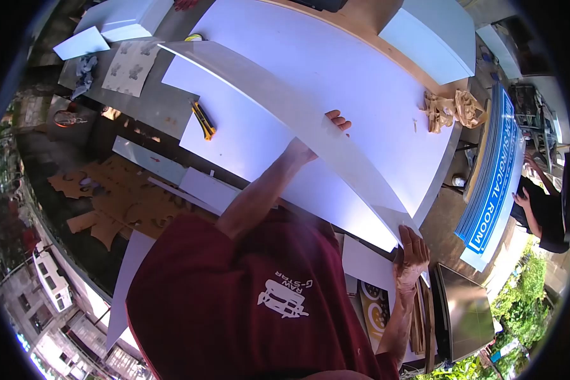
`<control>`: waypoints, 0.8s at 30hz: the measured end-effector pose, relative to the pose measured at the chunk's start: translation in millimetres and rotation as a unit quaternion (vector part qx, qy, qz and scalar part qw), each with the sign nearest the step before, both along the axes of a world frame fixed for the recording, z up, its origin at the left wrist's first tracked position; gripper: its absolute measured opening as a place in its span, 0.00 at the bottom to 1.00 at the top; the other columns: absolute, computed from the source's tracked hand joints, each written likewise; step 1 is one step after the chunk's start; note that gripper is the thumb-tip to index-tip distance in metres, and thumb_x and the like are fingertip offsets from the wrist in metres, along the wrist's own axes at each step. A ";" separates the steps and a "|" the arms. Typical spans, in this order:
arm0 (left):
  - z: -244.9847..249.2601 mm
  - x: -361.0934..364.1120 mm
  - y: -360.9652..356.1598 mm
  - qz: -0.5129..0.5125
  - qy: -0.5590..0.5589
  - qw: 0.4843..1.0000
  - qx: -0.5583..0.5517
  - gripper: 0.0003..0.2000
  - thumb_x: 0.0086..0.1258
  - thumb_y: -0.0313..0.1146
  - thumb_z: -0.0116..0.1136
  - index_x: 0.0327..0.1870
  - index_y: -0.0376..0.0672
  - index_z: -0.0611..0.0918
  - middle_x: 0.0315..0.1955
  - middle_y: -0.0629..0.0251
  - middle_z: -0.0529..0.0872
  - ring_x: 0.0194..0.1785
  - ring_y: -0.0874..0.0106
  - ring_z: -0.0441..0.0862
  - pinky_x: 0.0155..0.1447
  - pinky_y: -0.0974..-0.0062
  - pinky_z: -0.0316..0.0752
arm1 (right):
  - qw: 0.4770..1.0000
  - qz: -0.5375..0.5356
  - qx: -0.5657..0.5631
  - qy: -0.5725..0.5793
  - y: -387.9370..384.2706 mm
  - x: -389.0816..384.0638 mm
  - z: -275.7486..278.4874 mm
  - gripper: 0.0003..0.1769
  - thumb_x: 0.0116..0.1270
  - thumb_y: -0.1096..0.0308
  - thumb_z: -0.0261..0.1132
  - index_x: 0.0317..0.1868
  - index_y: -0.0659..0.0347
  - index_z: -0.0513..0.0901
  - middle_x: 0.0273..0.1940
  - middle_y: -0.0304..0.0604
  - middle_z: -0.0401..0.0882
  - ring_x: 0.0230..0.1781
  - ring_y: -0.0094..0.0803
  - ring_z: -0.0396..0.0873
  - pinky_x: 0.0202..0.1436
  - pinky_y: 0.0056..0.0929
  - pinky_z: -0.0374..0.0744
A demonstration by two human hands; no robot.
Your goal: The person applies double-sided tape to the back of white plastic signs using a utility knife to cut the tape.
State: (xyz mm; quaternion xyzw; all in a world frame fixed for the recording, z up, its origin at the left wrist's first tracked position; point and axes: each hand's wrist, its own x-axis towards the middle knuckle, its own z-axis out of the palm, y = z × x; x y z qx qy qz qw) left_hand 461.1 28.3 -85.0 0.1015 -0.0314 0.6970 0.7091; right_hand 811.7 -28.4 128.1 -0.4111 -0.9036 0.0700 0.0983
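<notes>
A long, narrow white board strip (259, 88) runs diagonally over a large white sheet (373, 101) on the table. My left hand (339, 120) holds the strip near its middle; the fingers curl round the far edge while the palm is hidden beneath it. At the strip's near right end, my right hand (413, 256) is closed on it, with the fingers over the edge. A yellow and black utility knife (203, 120) lies on the sheet, left of the strip.
Crumpled brown paper (459, 111) sits at the sheet's right. Blue signs reading "SURGICAL ROOM" (497, 190) are stacked beyond, by another person's hands (522, 196). White boxes (434, 38) stand at the back. Cut brown board pieces (120, 199) lie lower left.
</notes>
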 end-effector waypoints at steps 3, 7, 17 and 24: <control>-9.0 -16.9 -16.5 0.026 0.053 0.998 -0.030 0.25 0.77 0.38 0.59 0.72 0.40 0.71 0.67 0.56 0.77 0.76 0.57 0.67 0.79 0.51 0.65 | 0.999 0.025 -0.017 0.028 16.6 -2.3 -8.6 0.27 0.58 0.81 0.64 0.59 0.55 0.84 0.51 0.43 0.87 0.47 0.42 0.85 0.48 0.41 0.81; -6.4 -32.8 -20.6 0.017 0.036 0.994 -0.104 0.26 0.75 0.34 0.62 0.72 0.40 0.71 0.69 0.54 0.76 0.78 0.56 0.64 0.80 0.50 0.64 | 0.998 0.037 -0.021 0.038 39.2 -13.0 -19.9 0.25 0.59 0.81 0.63 0.58 0.54 0.84 0.50 0.43 0.87 0.47 0.43 0.85 0.48 0.41 0.81; 58.0 -57.7 14.4 0.075 0.191 0.935 -0.288 0.16 0.73 0.34 0.65 0.56 0.36 0.81 0.51 0.59 0.86 0.57 0.66 0.83 0.65 0.65 0.80 | 0.986 0.033 0.163 -0.007 86.3 -13.0 -73.5 0.30 0.57 0.78 0.63 0.63 0.52 0.83 0.56 0.38 0.86 0.53 0.39 0.82 0.52 0.39 0.77; 57.9 -41.0 -19.4 0.091 0.069 0.939 -0.325 0.30 0.73 0.46 0.64 0.62 0.26 0.73 0.58 0.41 0.80 0.62 0.52 0.82 0.63 0.53 0.84 | 0.992 0.038 0.123 -0.001 81.2 19.1 -132.9 0.34 0.55 0.79 0.61 0.66 0.54 0.81 0.59 0.43 0.82 0.55 0.42 0.80 0.57 0.42 0.77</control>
